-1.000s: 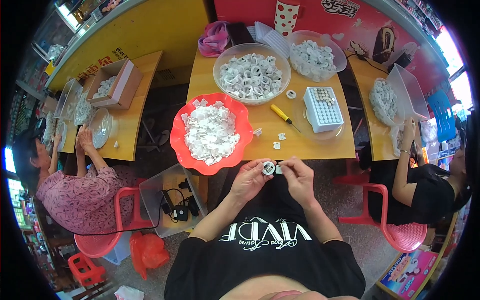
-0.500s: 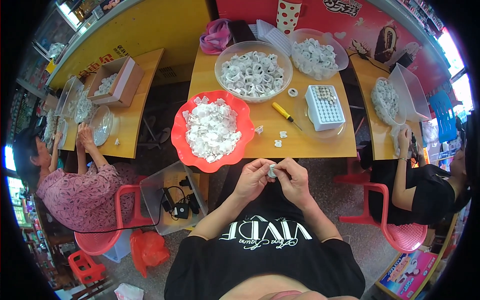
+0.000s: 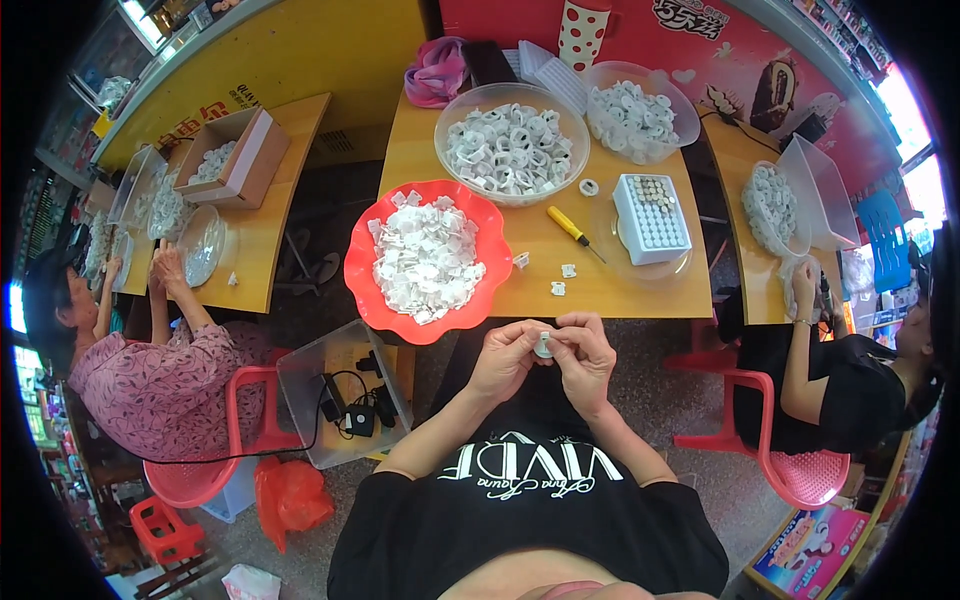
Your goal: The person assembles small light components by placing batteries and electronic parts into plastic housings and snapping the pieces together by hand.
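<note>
Between my fingertips, just off the table's near edge, is a small white round plastic part (image 3: 543, 345). My left hand (image 3: 507, 358) pinches it from the left, and my right hand (image 3: 583, 357) grips its other side with thumb and fingers. In front of my left hand stands a red scalloped bowl (image 3: 358, 275) heaped with flat white plastic pieces (image 3: 425, 260). Two loose white pieces (image 3: 558, 288) lie on the table beyond my right hand. A yellow-handled screwdriver (image 3: 568, 225) lies farther back.
Clear bowls of white ring-shaped parts (image 3: 510, 150) stand at the back. A white rack (image 3: 651, 220) holding small round cells sits at the right. People work at side tables to the left (image 3: 160, 360) and right (image 3: 850, 390). A clear bin (image 3: 300, 400) with black adapters is by my left elbow.
My right hand's fingers have shifted and lifted slightly around the white part, which is now tilted and shows more of its face. Both hands stay in about the same place.
</note>
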`<state>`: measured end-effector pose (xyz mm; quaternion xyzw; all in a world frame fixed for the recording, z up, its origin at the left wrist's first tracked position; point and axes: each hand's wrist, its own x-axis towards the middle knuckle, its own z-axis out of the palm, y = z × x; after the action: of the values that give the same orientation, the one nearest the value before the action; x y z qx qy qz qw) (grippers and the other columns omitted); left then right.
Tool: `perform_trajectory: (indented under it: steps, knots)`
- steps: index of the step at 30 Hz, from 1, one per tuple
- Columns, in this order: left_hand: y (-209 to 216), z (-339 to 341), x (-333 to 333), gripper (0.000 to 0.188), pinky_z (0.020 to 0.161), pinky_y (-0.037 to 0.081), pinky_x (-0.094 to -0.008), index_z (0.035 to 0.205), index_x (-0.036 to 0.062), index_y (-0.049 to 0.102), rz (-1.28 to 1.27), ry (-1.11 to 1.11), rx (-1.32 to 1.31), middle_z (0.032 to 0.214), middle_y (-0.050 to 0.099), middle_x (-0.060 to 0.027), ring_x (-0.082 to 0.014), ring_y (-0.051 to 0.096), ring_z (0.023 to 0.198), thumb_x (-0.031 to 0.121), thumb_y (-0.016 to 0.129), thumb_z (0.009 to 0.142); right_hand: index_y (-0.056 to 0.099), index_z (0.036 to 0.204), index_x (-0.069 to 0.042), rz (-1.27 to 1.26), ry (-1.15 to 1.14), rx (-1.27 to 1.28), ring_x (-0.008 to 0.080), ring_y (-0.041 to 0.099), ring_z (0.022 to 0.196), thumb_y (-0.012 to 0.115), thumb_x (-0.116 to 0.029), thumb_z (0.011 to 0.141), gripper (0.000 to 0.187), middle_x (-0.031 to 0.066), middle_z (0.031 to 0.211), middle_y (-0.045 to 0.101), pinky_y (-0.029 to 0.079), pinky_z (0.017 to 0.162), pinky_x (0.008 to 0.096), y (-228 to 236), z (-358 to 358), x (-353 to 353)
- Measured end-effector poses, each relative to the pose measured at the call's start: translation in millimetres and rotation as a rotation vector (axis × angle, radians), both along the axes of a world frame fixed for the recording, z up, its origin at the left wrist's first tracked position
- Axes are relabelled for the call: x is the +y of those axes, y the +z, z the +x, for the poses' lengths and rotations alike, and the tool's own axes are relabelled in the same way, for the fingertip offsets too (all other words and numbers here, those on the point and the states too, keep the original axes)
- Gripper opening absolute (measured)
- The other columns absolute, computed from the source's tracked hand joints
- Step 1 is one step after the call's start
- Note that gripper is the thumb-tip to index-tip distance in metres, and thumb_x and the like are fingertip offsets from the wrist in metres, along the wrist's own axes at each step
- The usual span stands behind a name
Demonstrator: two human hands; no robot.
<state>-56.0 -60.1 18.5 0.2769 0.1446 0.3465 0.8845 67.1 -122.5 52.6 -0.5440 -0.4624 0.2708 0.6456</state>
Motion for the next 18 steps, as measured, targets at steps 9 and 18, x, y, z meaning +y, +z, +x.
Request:
perform_trajectory:
  steps: [9, 18]
  knots:
    - [6, 0, -3, 0.023, 0.07, 0.05, -0.0252, 0.114, -0.0025, 0.063, 0.129, 0.093, 0.132, 0.1, 0.068, -0.009, -0.0141, 0.064, 0.083, 0.004, 0.061, 0.092, 0.064, 0.095, 0.002, -0.12, 0.09, 0.456, 0.0076, 0.055, 0.076, 0.061, 0.01, 0.085, 0.014, 0.0061, 0.097, 0.056, 0.044, 0.063, 0.02, 1, 10, 1]
    - [2, 4, -10, 0.026, 0.069, 0.051, -0.0243, 0.115, 0.0011, 0.064, 0.16, 0.144, 0.246, 0.1, 0.07, -0.0096, -0.013, 0.065, 0.08, 0.002, 0.062, 0.089, 0.06, 0.096, 0.001, -0.134, -0.009, -0.058, 0.007, 0.058, 0.07, 0.063, 0.01, 0.077, 0.021, 0.0053, 0.091, 0.055, 0.046, 0.058, 0.0199, 4, 13, -8]
